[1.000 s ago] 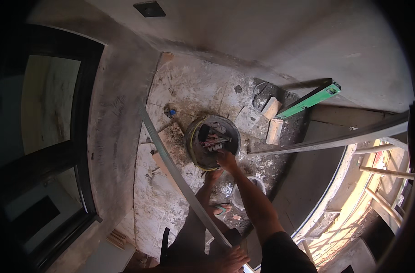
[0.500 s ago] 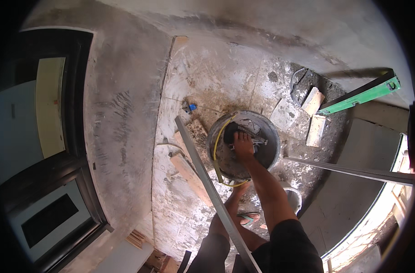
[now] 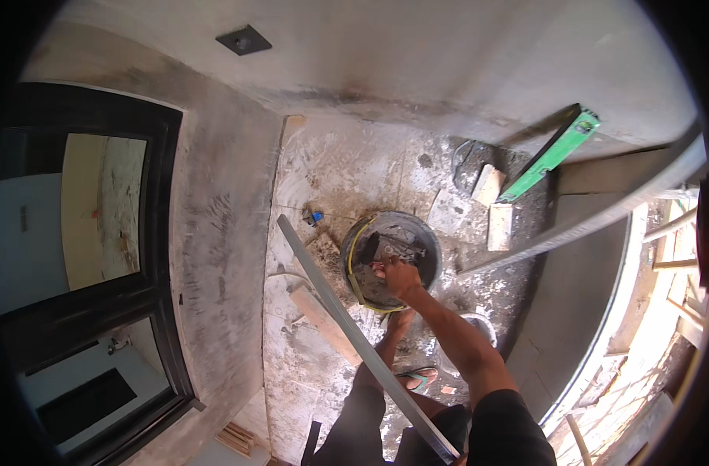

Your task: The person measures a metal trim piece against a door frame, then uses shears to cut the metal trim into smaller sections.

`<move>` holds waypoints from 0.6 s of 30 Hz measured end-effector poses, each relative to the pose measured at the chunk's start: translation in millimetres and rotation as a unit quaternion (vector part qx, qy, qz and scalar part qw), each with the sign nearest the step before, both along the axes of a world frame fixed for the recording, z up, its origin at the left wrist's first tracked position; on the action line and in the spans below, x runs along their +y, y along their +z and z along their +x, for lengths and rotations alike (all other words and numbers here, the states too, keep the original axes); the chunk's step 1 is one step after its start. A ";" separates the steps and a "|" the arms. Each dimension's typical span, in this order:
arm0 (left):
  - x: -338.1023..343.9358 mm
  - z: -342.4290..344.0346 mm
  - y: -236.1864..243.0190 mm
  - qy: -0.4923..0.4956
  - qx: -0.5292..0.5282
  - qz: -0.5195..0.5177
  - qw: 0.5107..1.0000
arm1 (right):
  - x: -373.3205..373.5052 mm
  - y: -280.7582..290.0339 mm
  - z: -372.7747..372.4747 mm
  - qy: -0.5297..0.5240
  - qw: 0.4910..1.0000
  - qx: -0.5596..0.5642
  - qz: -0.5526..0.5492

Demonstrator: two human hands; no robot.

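Observation:
My right hand (image 3: 399, 276) is inside a round dark bucket (image 3: 436, 268), its fingers curled together low over the contents. What they hold, if anything, is too small to tell. Beside the fingers lie a dark block-like object (image 3: 366, 249) and a greyish tool (image 3: 405, 247) whose kind I cannot make out. A yellow strip or hose (image 3: 350, 260) runs along the bucket's left rim. My left hand (image 3: 401, 318) is at the bucket's near rim, with its fingers hidden. A long metal bar (image 3: 331, 303) slants across my left arm toward my body.
A green spirit level (image 3: 552, 155) leans at the far right near pale blocks (image 3: 500, 225). Another long metal bar (image 3: 587, 225) crosses on the right. A wooden board (image 3: 323, 322) lies left of the bucket; a white pail (image 3: 480, 329) stands right. A sandalled foot (image 3: 420, 378) is nearby.
My right hand has drawn back from the dark block, and its fingers have curled in. The view has tilted up, showing more of the far wall.

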State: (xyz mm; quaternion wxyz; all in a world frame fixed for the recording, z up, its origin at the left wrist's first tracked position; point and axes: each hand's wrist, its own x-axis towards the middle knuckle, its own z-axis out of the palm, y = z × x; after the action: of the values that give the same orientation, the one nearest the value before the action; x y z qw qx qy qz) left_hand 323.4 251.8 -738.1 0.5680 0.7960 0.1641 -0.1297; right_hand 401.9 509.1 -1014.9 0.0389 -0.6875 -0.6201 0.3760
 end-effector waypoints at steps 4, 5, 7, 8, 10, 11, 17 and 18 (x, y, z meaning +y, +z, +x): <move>-31.8 20.6 67.3 -0.035 -0.027 0.013 0.999 | -22.2 132.0 41.0 -0.053 0.995 0.088 0.019; -42.6 26.0 87.9 -0.050 -0.035 0.015 0.998 | -30.5 168.2 51.7 -0.049 0.986 0.134 0.088; -63.5 36.7 126.9 -0.077 -0.046 0.022 0.996 | -50.3 241.9 79.2 -0.048 0.973 0.160 0.158; -73.1 42.3 145.0 -0.086 -0.057 0.027 0.994 | -60.4 280.8 94.6 -0.045 0.969 0.192 0.147; -84.8 53.3 175.3 -0.083 -0.085 0.034 0.992 | -87.9 365.9 112.7 -0.040 0.965 0.214 0.147; -86.6 58.4 188.2 -0.079 -0.101 0.039 0.991 | -103.9 409.6 121.3 -0.140 0.937 0.307 0.089; -89.5 82.3 262.3 -0.166 -0.091 0.065 0.980 | -245.3 638.4 153.0 -0.437 0.734 0.505 0.124; -86.0 86.2 269.8 -0.176 -0.063 0.090 0.978 | -270.1 662.4 155.2 -0.452 0.699 0.530 0.162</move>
State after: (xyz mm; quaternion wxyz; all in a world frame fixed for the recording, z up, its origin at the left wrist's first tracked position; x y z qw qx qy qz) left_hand 409.6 165.8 -468.3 0.4713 0.8669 -0.0035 -0.1623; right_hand 557.0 238.9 -352.5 0.6374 -0.5553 -0.1632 0.5087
